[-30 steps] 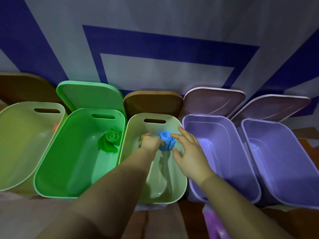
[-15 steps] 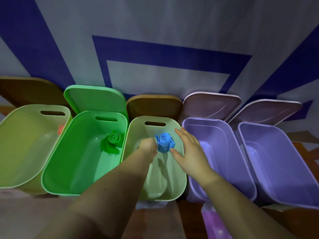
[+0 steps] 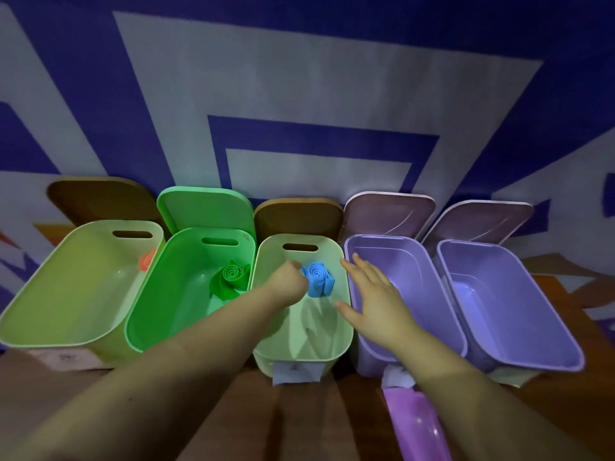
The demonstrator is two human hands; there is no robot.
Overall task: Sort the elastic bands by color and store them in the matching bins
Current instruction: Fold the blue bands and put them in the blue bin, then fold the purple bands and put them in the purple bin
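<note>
A rolled blue elastic band (image 3: 317, 280) stands at the far end of the pale green middle bin (image 3: 346, 334). My left hand (image 3: 289, 283) is curled into a fist inside that bin, its knuckles against the roll's left edge; no finger shows around the roll. My right hand (image 3: 374, 296) hovers with fingers spread over the rim between the middle bin and the first purple bin (image 3: 412, 257). A rolled green band (image 3: 229, 277) lies in the bright green bin (image 3: 149, 327). An orange band (image 3: 146, 261) sits in the yellow-green bin (image 3: 66, 342) at far left.
A second purple bin (image 3: 519, 362) stands at far right. The bins' lids, such as the green lid (image 3: 206, 209), lean against the blue and white patterned wall behind. A glossy pink object (image 3: 416, 427) lies near the bottom edge on the wooden surface.
Both hands pinched the blue roll a second ago. My right hand has let go and drawn back to the right with fingers spread. The roll now stands in the bin.
</note>
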